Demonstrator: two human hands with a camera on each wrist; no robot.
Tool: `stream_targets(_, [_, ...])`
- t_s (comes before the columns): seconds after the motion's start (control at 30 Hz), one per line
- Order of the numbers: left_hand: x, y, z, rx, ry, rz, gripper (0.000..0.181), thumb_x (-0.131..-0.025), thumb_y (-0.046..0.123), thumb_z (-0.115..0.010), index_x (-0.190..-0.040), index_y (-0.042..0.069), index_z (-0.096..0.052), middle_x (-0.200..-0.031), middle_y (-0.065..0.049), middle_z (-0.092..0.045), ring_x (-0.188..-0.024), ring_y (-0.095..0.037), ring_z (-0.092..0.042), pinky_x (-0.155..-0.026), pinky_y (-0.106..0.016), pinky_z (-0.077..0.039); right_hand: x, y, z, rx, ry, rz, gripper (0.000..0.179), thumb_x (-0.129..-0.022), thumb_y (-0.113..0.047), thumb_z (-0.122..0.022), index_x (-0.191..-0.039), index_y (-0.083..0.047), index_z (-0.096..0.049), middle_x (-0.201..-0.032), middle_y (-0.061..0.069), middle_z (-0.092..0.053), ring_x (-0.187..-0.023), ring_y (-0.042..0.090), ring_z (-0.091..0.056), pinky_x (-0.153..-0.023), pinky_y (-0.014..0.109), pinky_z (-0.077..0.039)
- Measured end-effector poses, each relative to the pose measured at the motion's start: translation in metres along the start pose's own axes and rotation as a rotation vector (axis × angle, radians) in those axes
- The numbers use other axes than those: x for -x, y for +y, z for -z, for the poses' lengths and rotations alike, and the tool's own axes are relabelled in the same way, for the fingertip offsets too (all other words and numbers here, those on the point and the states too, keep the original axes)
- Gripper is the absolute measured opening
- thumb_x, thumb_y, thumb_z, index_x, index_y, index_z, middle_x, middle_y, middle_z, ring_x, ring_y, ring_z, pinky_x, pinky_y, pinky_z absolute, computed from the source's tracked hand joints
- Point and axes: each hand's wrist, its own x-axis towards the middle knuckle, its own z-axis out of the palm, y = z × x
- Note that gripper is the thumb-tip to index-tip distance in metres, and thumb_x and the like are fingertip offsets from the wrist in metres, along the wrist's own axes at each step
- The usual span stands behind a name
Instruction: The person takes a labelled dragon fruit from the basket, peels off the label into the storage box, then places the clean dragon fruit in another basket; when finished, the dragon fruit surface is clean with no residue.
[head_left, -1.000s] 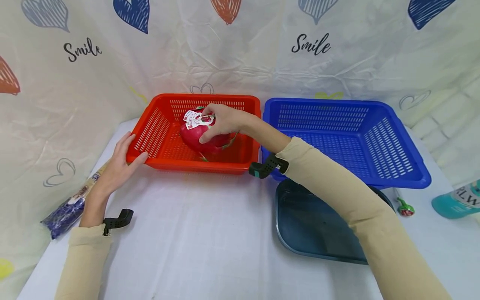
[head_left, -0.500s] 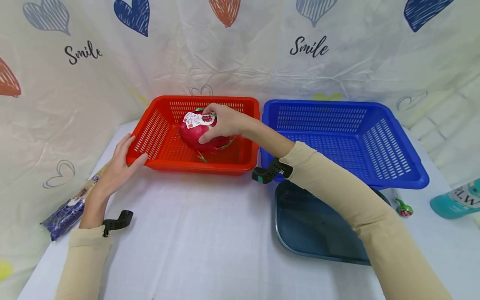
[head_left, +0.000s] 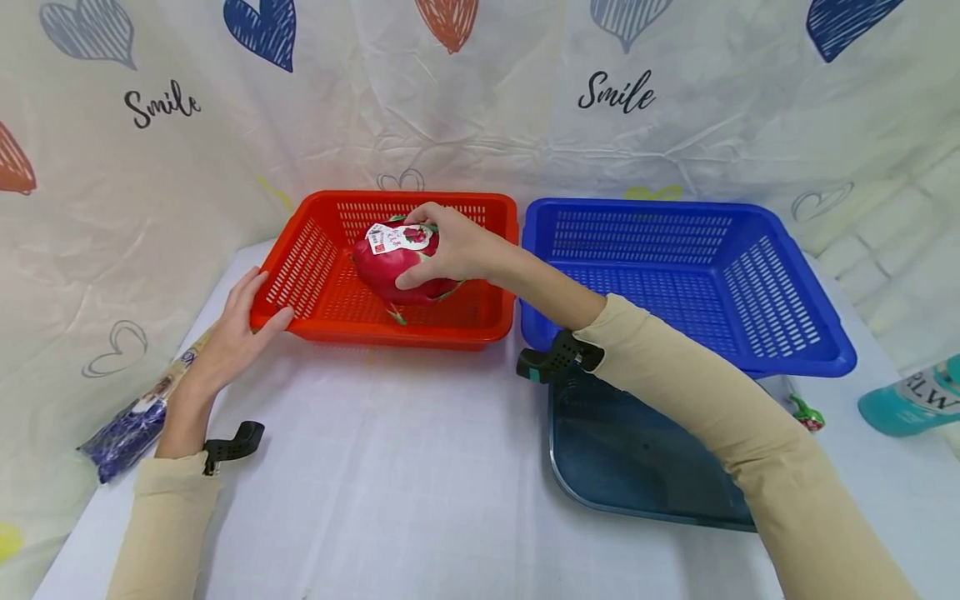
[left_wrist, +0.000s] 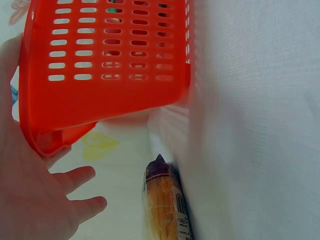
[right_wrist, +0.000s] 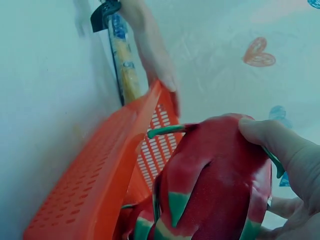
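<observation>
In the head view, my right hand (head_left: pixel 459 246) grips a red dragon fruit (head_left: pixel 378 271) with green scale tips and a white label, over the red basket (head_left: pixel 405 335). The right wrist view shows the thumb pressed on the dragon fruit (right_wrist: pixel 215 175), with other fingers partly hidden behind it. Below that lies another red and green part (right_wrist: pixel 142 222); I cannot tell whether it is a second fruit. My left hand (head_left: pixel 238 329) holds the basket's near left corner between thumb and fingers. In the left wrist view, two fingers (left_wrist: pixel 82 177) stick out past the rim.
A blue basket (head_left: pixel 750 364) stands right of the red one. In front of it is a dark tray (head_left: pixel 637 467), partly under my right arm. A lollipop (head_left: pixel 808 415) and a teal bottle (head_left: pixel 911 404) lie to the right. A long purple-ended packet (head_left: pixel 138 421) lies at left.
The dragon fruit has shifted slightly left and looks a little raised and turned in my right hand. My right wrist has moved slightly right and nearer. The left hand keeps its place on the basket.
</observation>
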Motion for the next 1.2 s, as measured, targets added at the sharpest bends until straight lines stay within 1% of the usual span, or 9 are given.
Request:
stream_targets(0.23, [-0.001, -0.001, 0.0, 0.008, 0.001, -0.021, 0.078, -0.097, 0.041, -0.051, -0.157, 0.011, -0.01, -0.164, -0.012, 0.0, -0.143, -0.048, -0.021, -0.105, -0.073, -0.026, 0.007, -0.001, -0.007, -0.017, 0.032, 0.039, 0.074, -0.076, -0.03, -0.082, -0.135, -0.016, -0.04, -0.137, 0.003, -0.045, -0.126, 0.02, -0.045, -0.086, 0.032, -0.058])
stream_targets(0.43, [-0.003, -0.003, -0.001, 0.015, -0.005, -0.02, 0.078, -0.097, 0.04, -0.051, -0.157, 0.011, -0.01, -0.164, -0.012, 0.0, -0.143, -0.047, -0.019, -0.105, -0.073, -0.026, 0.012, -0.003, -0.012, 0.005, 0.076, 0.067, 0.076, -0.075, -0.031, -0.082, -0.136, -0.017, -0.04, -0.138, 0.003, -0.044, -0.127, 0.019, -0.044, -0.087, 0.031, -0.057])
stream_targets(0.57, [-0.002, -0.002, -0.001, 0.012, -0.009, -0.004, 0.079, -0.097, 0.042, -0.051, -0.157, 0.014, -0.009, -0.165, -0.009, 0.001, -0.144, -0.045, -0.019, -0.106, -0.072, -0.027, 0.016, -0.005, -0.014, -0.005, 0.1, 0.087, 0.075, -0.075, -0.03, -0.082, -0.136, -0.016, -0.04, -0.138, 0.004, -0.045, -0.126, 0.019, -0.044, -0.087, 0.032, -0.057])
stream_targets(0.73, [-0.002, 0.0, -0.001, 0.013, -0.01, 0.011, 0.08, -0.096, 0.044, -0.051, -0.157, 0.015, -0.009, -0.165, -0.005, 0.001, -0.145, -0.043, -0.02, -0.108, -0.07, -0.028, 0.021, -0.005, -0.017, -0.011, 0.118, 0.069, 0.075, -0.076, -0.03, -0.081, -0.137, -0.017, -0.039, -0.139, 0.004, -0.044, -0.127, 0.018, -0.043, -0.087, 0.032, -0.058])
stream_targets(1.0, [-0.001, 0.0, -0.001, 0.012, -0.008, 0.01, 0.08, -0.096, 0.044, -0.052, -0.157, 0.014, -0.009, -0.165, -0.005, 0.001, -0.144, -0.043, -0.02, -0.107, -0.07, -0.029, 0.024, -0.004, -0.02, -0.022, 0.117, 0.065, 0.076, -0.076, -0.03, -0.082, -0.137, -0.016, -0.04, -0.138, 0.003, -0.044, -0.126, 0.017, -0.044, -0.086, 0.032, -0.058])
stream_targets(1.2, [-0.001, 0.0, -0.001, 0.01, -0.008, 0.009, 0.079, -0.096, 0.044, -0.051, -0.157, 0.014, -0.01, -0.165, -0.006, 0.001, -0.144, -0.043, -0.02, -0.106, -0.07, -0.029, 0.027, -0.005, -0.022, -0.004, 0.109, 0.066, 0.076, -0.076, -0.032, -0.081, -0.137, -0.016, -0.039, -0.138, 0.004, -0.045, -0.125, 0.018, -0.044, -0.086, 0.032, -0.058])
